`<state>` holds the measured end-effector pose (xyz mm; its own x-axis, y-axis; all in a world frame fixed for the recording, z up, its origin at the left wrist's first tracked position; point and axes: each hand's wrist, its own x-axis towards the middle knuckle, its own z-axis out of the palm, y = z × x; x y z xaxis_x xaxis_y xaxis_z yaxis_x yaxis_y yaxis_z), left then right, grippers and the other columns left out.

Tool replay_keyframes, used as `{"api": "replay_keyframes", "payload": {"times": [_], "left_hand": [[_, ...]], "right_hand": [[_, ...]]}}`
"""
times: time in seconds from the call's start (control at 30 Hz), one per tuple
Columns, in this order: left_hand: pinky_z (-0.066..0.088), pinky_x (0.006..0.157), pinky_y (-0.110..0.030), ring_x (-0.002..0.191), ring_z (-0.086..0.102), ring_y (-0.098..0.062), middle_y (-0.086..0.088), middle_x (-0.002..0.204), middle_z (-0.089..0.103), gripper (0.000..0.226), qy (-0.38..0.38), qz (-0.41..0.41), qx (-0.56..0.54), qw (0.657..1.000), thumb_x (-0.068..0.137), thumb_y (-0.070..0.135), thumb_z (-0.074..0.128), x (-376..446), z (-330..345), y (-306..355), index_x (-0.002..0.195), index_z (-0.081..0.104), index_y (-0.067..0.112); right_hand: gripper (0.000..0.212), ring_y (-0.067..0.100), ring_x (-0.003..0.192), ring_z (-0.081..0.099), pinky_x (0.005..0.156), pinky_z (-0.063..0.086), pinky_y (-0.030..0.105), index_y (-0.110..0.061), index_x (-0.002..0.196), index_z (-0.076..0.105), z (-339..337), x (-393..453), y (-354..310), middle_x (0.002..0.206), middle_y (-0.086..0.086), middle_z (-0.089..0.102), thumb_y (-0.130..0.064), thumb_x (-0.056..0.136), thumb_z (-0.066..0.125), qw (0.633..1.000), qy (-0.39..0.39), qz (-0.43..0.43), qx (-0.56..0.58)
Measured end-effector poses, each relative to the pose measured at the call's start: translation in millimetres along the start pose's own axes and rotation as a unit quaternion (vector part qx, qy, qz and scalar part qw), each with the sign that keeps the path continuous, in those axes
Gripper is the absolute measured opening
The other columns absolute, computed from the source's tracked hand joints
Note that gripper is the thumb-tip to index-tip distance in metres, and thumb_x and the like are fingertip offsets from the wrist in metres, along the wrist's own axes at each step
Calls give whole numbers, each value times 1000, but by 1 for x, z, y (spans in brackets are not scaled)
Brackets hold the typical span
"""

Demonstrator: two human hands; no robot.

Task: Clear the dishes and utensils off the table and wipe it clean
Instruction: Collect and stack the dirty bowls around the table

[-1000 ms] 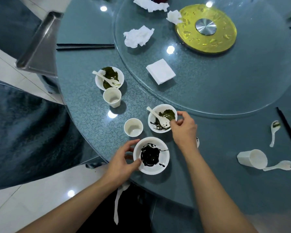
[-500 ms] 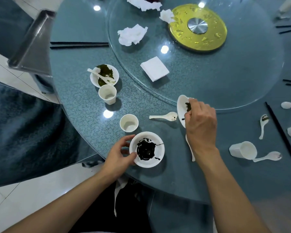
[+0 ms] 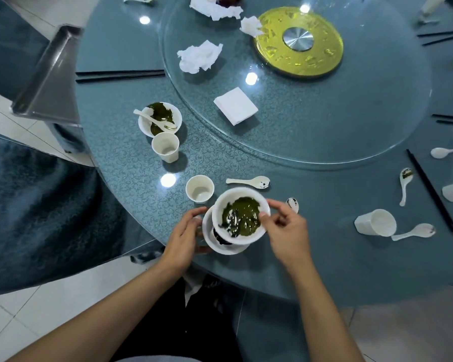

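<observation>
**Bowls getting stacked, spoon left behind**

The round white bowl smeared with green leftovers (image 3: 240,215) is now pinched at its rim by the right hand (image 3: 285,232), thumb and forefinger pressed on the near-right edge, the other fingers loosely curled behind. A second ago that bowl was sitting flat on the blue patterned tabletop (image 3: 131,163) with a spoon in it; half a second ago it was tipped up on edge further out. Now it is held tilted right on top of the white bowl with dark sauce (image 3: 220,244), which is gripped on its left side by the left hand (image 3: 183,239), fingers curled round the rim.

The white ceramic spoon (image 3: 249,181) that was in the green bowl has been dumped out and is lying just beyond the fingertips, near the small white paper cup (image 3: 199,189). Another spoon tip (image 3: 293,203) is peeking out just past the right knuckles.

So the stack is basically started, but probably not settled, since the top bowl is tilted. Plenty is left further from the hands: another dirty white bowl with a spoon (image 3: 159,118), a second cup (image 3: 165,146), black chopsticks (image 3: 120,74), crumpled tissues (image 3: 199,57) on the glass turntable (image 3: 351,126). Wiping is judged a long way off.
</observation>
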<state>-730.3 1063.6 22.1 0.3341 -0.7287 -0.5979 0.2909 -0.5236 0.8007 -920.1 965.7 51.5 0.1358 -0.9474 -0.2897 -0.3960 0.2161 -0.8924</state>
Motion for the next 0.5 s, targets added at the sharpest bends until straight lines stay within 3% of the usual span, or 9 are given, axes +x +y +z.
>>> {"api": "replay_keyframes", "payload": {"times": [0.1, 0.17, 0.23, 0.33, 0.5], "left_hand": [[63, 71, -48, 95, 69, -27, -16, 113, 66, 26, 0, 0, -8, 1000, 106, 18, 48, -1, 2, 2, 128, 60, 21], [63, 69, -46, 100, 68, -27, -14, 116, 60, 33, 4, 7, 9, 1000, 99, 10, 61, -1, 3, 0, 129, 61, 24], [64, 68, -43, 100, 69, -29, -12, 115, 60, 45, 1, 23, 38, 999, 93, 1, 66, -2, 3, -1, 129, 60, 26], [64, 65, -40, 97, 70, -32, -12, 114, 60, 50, 1, 36, 48, 998, 90, -5, 65, -5, 5, 0, 129, 59, 25], [62, 61, -36, 92, 71, -31, -12, 112, 60, 51, 9, 28, 56, 998, 88, -7, 63, -8, 4, 0, 127, 60, 25]], "right_hand": [[25, 4, 54, 42, 58, 42, 22, -39, 104, 69, 8, -11, 12, 60, -9, 46, -19, 90, 73, 999, -11, 4, -40], [26, 4, 59, 47, 62, 46, 21, -38, 112, 67, 11, -15, 17, 68, -11, 52, -30, 89, 74, 998, -2, 3, -55], [33, 4, 74, 58, 74, 52, 22, -38, 121, 63, 12, -16, 23, 88, -8, 60, -43, 89, 71, 997, 5, 5, -83], [35, 1, 98, 63, 93, 53, 33, -39, 124, 61, 16, -15, 31, 110, -7, 64, -57, 94, 54, 994, -56, 31, -92], [27, 8, 95, 70, 92, 56, 36, -30, 121, 63, 20, -16, 35, 106, -4, 72, -29, 94, 68, 994, -66, 88, -8]]}}
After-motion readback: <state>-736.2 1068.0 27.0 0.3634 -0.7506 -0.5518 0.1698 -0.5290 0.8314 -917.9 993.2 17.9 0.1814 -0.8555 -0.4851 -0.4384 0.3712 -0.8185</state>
